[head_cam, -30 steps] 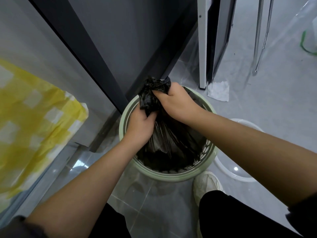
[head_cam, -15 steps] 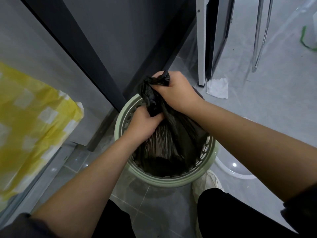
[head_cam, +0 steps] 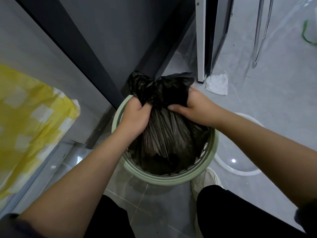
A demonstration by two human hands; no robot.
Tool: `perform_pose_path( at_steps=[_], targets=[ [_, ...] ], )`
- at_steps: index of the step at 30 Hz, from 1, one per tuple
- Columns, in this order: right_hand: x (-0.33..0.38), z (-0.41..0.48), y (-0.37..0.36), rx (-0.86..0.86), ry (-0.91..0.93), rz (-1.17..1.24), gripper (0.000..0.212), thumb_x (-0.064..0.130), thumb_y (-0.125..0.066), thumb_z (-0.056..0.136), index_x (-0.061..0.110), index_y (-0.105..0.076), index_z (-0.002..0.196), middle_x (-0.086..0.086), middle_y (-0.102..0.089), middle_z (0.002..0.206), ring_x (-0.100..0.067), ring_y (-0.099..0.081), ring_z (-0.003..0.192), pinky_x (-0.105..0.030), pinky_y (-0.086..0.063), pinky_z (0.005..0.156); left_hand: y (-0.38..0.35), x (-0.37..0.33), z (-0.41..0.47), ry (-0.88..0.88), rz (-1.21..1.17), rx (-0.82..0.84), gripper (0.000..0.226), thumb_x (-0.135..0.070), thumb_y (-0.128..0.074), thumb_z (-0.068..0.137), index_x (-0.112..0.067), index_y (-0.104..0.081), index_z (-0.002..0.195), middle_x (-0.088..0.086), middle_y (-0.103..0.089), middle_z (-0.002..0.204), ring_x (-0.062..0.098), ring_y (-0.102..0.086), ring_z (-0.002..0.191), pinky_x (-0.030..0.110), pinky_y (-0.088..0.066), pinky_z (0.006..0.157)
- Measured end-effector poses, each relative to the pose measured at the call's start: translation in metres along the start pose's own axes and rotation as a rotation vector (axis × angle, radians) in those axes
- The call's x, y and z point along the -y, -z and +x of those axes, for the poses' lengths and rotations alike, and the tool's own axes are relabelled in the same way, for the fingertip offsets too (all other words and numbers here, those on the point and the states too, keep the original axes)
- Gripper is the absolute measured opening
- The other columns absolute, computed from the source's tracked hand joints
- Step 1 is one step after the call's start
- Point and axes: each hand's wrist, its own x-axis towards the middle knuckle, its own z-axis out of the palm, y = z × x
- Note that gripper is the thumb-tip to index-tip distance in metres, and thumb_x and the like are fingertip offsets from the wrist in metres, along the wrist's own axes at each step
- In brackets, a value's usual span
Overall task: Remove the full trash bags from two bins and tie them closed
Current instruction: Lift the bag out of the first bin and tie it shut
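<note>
Left hand (head_cam: 135,115) fist clenched round gathered neck of black trash bag (head_cam: 169,140); right hand (head_cam: 193,105) curled, gripping bunched top beside it, above green bin (head_cam: 212,145).

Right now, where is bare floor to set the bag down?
Bare floor for the bag lies right of the bin, between the paper scrap and the white ring. The left is crowded by the dark panel and yellow cloth.

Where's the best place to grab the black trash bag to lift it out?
Take the bunched neck of the black trash bag from above: there the film gathers into a narrow bundle above the rim of the green bin, while the body fills it. The left hand and right hand grip it.
</note>
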Motion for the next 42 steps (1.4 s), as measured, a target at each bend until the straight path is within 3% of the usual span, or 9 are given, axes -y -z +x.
perform_pose_path(
  at_steps=[7,11,14,22,28,31,33,37,42],
  targets=[
    [0.025,0.008,-0.024,-0.098,-0.127,0.431,0.029,0.024,-0.04,0.1,0.009,-0.059,0.117,0.001,-0.063,0.114,-0.011,-0.056,0.107,-0.023,-0.045,0.092,0.033,-0.026,0.01,-0.187,0.296,0.087,0.012,-0.022,-0.061,0.085,-0.01,-0.058,0.081,-0.002,-0.06,0.08,0.008,-0.056,0.074,0.028,-0.044,0.067],
    [0.031,0.015,-0.021,0.043,-0.25,0.573,0.032,0.038,-0.041,0.099,0.021,-0.062,0.115,0.002,-0.066,0.116,-0.013,-0.061,0.109,-0.036,-0.046,0.101,0.045,-0.042,0.018,-0.059,0.243,0.194,0.013,-0.025,-0.071,0.08,-0.012,-0.068,0.08,0.003,-0.072,0.083,0.013,-0.067,0.08,0.033,-0.053,0.075],
    [0.026,0.011,-0.015,0.217,-0.219,0.694,0.02,0.045,-0.046,0.095,0.035,-0.062,0.102,0.017,-0.069,0.101,0.003,-0.066,0.094,-0.017,-0.05,0.087,0.052,-0.053,0.024,0.03,0.134,0.259,0.006,-0.02,-0.071,0.081,-0.014,-0.07,0.084,-0.002,-0.07,0.078,0.004,-0.066,0.066,0.02,-0.053,0.057],
    [0.042,0.037,-0.046,0.127,0.02,0.496,0.044,0.023,-0.07,0.085,0.009,-0.057,0.124,-0.004,-0.063,0.121,-0.013,-0.057,0.115,-0.03,-0.045,0.103,0.047,-0.08,0.043,0.137,0.147,0.408,0.015,-0.006,-0.067,0.081,-0.018,-0.064,0.074,0.001,-0.064,0.072,0.012,-0.064,0.067,0.024,-0.055,0.062],
    [0.035,0.036,-0.055,0.1,-0.159,0.442,0.028,0.023,-0.051,0.096,0.008,-0.063,0.116,-0.007,-0.062,0.122,-0.019,-0.053,0.117,-0.034,-0.041,0.104,0.069,-0.04,0.025,0.14,0.131,0.137,0.007,-0.021,-0.06,0.088,-0.025,-0.065,0.092,-0.004,-0.065,0.094,0.012,-0.062,0.088,0.025,-0.051,0.069],
    [0.041,0.033,-0.052,0.1,-0.174,0.419,0.03,0.022,-0.048,0.097,-0.002,-0.064,0.104,-0.015,-0.066,0.111,-0.024,-0.058,0.109,-0.037,-0.045,0.099,0.08,-0.002,0.005,0.216,0.362,0.016,0.032,-0.026,-0.063,0.087,-0.016,-0.058,0.117,0.005,-0.061,0.11,0.02,-0.059,0.097,0.04,-0.051,0.088],
    [0.046,0.031,-0.05,0.089,-0.154,0.401,0.03,0.017,-0.046,0.097,-0.008,-0.063,0.095,-0.019,-0.066,0.104,-0.026,-0.059,0.103,-0.033,-0.046,0.094,0.084,0.015,-0.009,0.372,0.401,0.062,0.042,-0.026,-0.06,0.09,-0.01,-0.049,0.127,0.009,-0.061,0.107,0.027,-0.062,0.09,0.043,-0.054,0.08],
    [0.056,0.025,-0.046,0.071,-0.091,0.353,0.027,0.005,-0.042,0.097,-0.004,-0.051,0.073,-0.013,-0.056,0.078,-0.019,-0.05,0.077,-0.027,-0.038,0.071,0.083,0.032,-0.031,0.67,0.106,0.285,0.026,-0.022,-0.048,0.097,-0.003,-0.052,0.115,0.016,-0.068,0.085,0.028,-0.068,0.071,0.041,-0.06,0.061],
    [0.06,0.022,-0.046,-0.02,-0.088,0.319,0.035,-0.005,-0.041,0.091,0.006,-0.038,0.058,-0.008,-0.046,0.063,-0.018,-0.04,0.064,-0.028,-0.034,0.065,0.086,0.034,-0.034,0.636,0.007,0.309,0.022,-0.023,-0.047,0.098,-0.003,-0.048,0.107,0.017,-0.067,0.086,0.03,-0.066,0.074,0.041,-0.06,0.063]
  ],
)
